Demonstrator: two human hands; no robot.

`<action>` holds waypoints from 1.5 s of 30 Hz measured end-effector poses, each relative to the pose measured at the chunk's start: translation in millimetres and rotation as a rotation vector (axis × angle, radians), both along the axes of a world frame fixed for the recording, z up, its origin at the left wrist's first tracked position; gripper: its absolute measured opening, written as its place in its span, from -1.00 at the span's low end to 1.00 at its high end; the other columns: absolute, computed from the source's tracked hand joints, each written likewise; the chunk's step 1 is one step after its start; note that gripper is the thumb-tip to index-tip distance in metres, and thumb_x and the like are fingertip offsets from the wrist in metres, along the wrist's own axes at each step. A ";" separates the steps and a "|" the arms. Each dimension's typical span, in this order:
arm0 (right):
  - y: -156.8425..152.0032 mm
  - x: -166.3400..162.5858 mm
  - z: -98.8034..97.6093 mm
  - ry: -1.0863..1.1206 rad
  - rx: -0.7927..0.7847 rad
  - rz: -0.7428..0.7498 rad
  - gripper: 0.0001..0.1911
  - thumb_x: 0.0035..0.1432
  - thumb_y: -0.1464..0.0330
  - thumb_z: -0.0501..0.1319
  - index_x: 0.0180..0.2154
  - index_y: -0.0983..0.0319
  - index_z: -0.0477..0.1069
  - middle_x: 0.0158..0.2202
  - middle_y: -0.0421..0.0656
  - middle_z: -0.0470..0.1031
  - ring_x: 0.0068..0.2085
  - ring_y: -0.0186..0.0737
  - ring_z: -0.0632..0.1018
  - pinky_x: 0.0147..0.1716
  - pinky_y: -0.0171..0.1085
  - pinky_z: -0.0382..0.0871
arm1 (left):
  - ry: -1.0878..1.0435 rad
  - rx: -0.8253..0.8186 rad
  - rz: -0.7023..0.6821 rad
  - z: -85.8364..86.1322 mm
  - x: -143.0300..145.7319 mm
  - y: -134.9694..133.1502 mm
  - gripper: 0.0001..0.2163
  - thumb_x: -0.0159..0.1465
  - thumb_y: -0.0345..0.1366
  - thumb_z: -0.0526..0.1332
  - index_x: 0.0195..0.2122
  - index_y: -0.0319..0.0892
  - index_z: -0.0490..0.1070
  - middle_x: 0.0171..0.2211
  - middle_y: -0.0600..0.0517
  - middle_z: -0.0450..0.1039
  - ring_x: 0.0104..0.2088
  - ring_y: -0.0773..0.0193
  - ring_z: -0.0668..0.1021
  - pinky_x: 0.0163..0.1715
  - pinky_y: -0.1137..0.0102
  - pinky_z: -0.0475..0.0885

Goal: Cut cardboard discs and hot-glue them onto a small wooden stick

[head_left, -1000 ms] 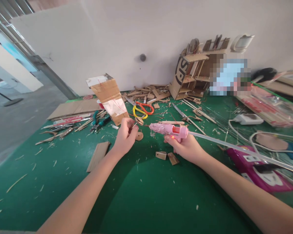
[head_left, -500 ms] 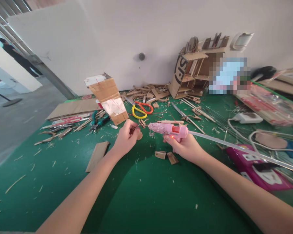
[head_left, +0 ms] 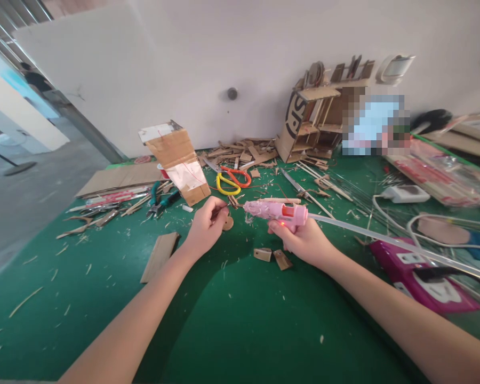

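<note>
My right hand (head_left: 304,242) grips a pink hot glue gun (head_left: 278,211) whose nozzle points left and whose clear glue stick (head_left: 368,236) trails to the right. A red light glows on its handle. My left hand (head_left: 206,226) is closed in a pinch on a small cardboard piece (head_left: 228,202), held just left of the nozzle. A round cardboard disc (head_left: 228,223) lies by my left fingers. Two small cardboard bits (head_left: 272,256) rest on the green mat (head_left: 240,320) below the gun.
Yellow and orange scissors (head_left: 232,181), green pliers (head_left: 162,198), a tilted cardboard box (head_left: 178,160), a cardboard strip (head_left: 160,256) and scraps lie ahead. A cardboard shelf model (head_left: 316,122) leans on the wall. A magenta power strip (head_left: 424,274) and white cables sit at right.
My left hand has brought the small piece a little closer to the glue gun's nozzle. The gun has stayed almost still.
</note>
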State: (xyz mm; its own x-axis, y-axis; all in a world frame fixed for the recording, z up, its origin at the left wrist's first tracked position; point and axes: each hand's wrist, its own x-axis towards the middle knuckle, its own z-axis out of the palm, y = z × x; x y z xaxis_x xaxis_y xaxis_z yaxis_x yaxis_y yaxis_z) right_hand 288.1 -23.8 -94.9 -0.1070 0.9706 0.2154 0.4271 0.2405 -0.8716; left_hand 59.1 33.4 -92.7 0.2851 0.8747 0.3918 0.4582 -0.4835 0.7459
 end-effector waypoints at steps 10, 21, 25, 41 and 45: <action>0.9 0.9 -2.9 -0.010 -0.011 -0.010 -0.66 0.18 0.11 0.11 -0.29 0.23 0.47 -0.48 -0.17 0.52 -0.60 -0.33 0.41 -0.61 -0.30 0.31 | 0.000 0.002 0.004 1.0 0.5 -0.2 -0.88 0.30 -0.25 0.06 -0.32 -0.15 0.30 -0.44 0.06 0.33 -0.44 0.32 0.39 -0.48 0.45 0.26; 0.4 -0.1 -0.3 0.019 -0.013 -0.002 -0.67 0.18 0.11 0.11 -0.26 0.24 0.45 -0.48 -0.17 0.50 -0.60 -0.34 0.40 -0.63 -0.32 0.29 | 0.012 0.008 -0.004 2.7 1.1 -1.1 -0.85 0.30 -0.26 0.05 -0.32 -0.17 0.34 -0.44 0.05 0.36 -0.46 0.33 0.38 -0.47 0.45 0.26; 0.7 0.1 -0.4 0.020 -0.002 0.003 -0.67 0.19 0.11 0.10 -0.28 0.24 0.44 -0.49 -0.17 0.48 -0.57 -0.32 0.43 -0.60 -0.32 0.30 | 0.016 0.009 -0.003 3.7 1.2 -2.0 -0.85 0.30 -0.25 0.05 -0.34 -0.17 0.34 -0.45 0.06 0.36 -0.47 0.33 0.37 -0.48 0.46 0.26; 0.6 0.3 -0.4 0.025 -0.004 0.006 -0.68 0.19 0.13 0.10 -0.28 0.24 0.43 -0.48 -0.18 0.49 -0.59 -0.35 0.39 -0.60 -0.33 0.28 | -0.001 0.015 0.044 4.2 -0.2 1.0 -0.81 0.31 -0.21 0.04 -0.38 -0.16 0.32 -0.51 0.09 0.29 -0.49 0.34 0.35 -0.50 0.46 0.22; 0.8 0.4 -0.5 0.024 0.000 0.004 -0.70 0.19 0.14 0.10 -0.30 0.24 0.42 -0.47 -0.18 0.50 -0.60 -0.36 0.38 -0.61 -0.33 0.28 | -0.004 0.025 0.045 3.1 -0.4 1.9 -0.81 0.31 -0.20 0.05 -0.38 -0.17 0.32 -0.51 0.09 0.29 -0.50 0.34 0.34 -0.50 0.46 0.22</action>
State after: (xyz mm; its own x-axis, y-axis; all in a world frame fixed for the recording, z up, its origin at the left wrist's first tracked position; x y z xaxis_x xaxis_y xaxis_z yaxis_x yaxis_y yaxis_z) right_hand 288.5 -23.0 -95.4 -0.1057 0.9702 0.2180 0.4053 0.2422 -0.8815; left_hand 58.7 35.3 -89.6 0.2446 0.8763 0.4151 0.4771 -0.4814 0.7352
